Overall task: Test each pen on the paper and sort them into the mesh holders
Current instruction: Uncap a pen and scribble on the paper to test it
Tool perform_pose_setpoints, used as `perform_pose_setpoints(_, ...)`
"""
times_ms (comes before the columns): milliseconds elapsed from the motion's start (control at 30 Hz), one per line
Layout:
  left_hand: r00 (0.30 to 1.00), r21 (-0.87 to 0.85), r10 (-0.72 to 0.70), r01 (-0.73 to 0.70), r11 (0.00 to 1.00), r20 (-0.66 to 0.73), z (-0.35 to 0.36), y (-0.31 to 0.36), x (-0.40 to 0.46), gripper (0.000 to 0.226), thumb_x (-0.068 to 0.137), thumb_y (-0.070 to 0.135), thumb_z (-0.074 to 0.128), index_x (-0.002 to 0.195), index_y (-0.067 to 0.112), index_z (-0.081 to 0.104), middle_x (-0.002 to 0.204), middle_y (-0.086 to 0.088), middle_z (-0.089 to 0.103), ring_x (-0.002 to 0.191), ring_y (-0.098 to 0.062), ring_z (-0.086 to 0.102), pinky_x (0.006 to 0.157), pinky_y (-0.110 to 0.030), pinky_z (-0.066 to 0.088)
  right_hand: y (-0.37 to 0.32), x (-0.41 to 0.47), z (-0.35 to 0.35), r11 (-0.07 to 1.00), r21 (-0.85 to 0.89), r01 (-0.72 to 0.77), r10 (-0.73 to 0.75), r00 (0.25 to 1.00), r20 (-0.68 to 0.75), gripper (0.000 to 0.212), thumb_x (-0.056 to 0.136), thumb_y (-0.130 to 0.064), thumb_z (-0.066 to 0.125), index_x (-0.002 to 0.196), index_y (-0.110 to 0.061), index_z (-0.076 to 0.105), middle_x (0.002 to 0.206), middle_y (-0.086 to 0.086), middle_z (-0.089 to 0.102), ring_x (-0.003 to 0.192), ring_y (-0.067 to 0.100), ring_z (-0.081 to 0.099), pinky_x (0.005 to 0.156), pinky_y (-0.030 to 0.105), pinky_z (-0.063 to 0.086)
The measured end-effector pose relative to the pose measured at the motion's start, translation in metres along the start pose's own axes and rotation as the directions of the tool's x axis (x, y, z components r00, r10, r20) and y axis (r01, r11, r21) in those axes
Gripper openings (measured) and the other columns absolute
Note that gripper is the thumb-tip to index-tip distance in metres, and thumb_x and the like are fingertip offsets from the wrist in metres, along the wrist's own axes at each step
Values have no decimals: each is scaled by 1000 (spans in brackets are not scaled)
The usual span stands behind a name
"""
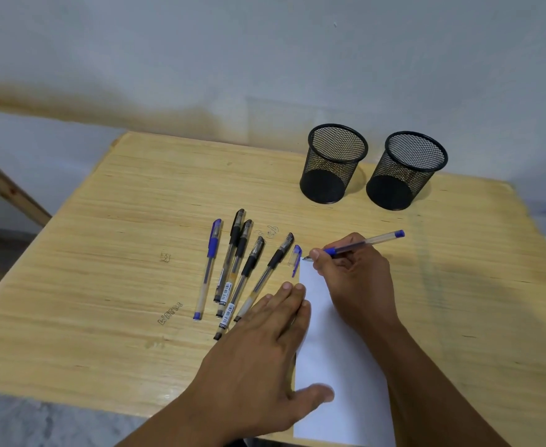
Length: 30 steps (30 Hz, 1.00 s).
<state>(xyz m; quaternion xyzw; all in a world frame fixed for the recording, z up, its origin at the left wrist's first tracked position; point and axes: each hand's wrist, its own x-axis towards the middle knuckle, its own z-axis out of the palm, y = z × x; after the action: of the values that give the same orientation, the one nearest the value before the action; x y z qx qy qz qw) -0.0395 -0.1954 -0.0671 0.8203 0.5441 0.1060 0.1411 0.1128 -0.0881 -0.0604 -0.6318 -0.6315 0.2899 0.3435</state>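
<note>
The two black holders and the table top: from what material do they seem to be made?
The left mesh holder and the right mesh holder look like black-coated wire mesh, probably metal: the table shows through the fine grid, and each has a solid rim and base. The table looks like pale wood or wood-look laminate, with long grain lines and a dull sheen; which one cannot be told.

Soft, even light is filling the scene, moderately bright, with no glare. The two mesh holders point(332, 162) are casting faint shadows to the right on the bench point(120, 240). The wide lens is bending the bench edges and the wall point(265, 43) toward the corners. The far left edge is looking smeared, and the centre is staying sharp.
</note>
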Motion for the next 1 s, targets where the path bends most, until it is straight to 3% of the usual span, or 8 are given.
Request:
perform_pose_setpoints(267, 1000, -27, -18, 18, 999, -24, 4, -3, 3, 86, 89, 77, 28, 152, 19, 28, 164, 3, 12, 150, -8, -1, 117, -28, 6, 3, 1, 3, 999, -25, 33, -34, 999, -35, 21, 87, -34, 71, 82, -14, 65, 67, -7, 70, 63, 8, 66, 66, 36, 58)
perform_pose_setpoints(533, 999, -44, -14, 13, 999, -40, 1, 0, 4, 83, 90, 74, 31, 154, 22, 23, 164, 11, 3, 149, -4, -7, 120, -29, 5, 2, 1, 3, 1000, -20, 15, -15, 999, -35, 21, 86, -34, 71, 83, -14, 67, 68, -6, 71, 63, 8, 67, 67, 35, 59)
perform_pose_setpoints(733, 999, -16, -15, 14, 1000, -42, 2, -2, 5, 73, 93, 66, 37, 149, 20, 38, 159, 8, 28, 149, -9, 13, 118, -30, 14, 2, 1, 4, 999, -22, 26, -27, 999, -36, 20, 86, -34, 71, 83, -14, 67, 68, -6, 72, 63, 8, 67, 66, 33, 59)
perform_pose_setpoints(1000, 999, 5, -19, 19, 1000, -32, 1, -1, 5, 74, 92, 66, 36, 150, 21, 35, 160, 8, 26, 149, -9, 10, 115, -26, 6, -2, -1, 4, 998, -43, 53, -54, 998, -11, 18, 86, -26, 73, 84, -11, 64, 71, -1, 72, 64, 9, 67, 64, 24, 57)
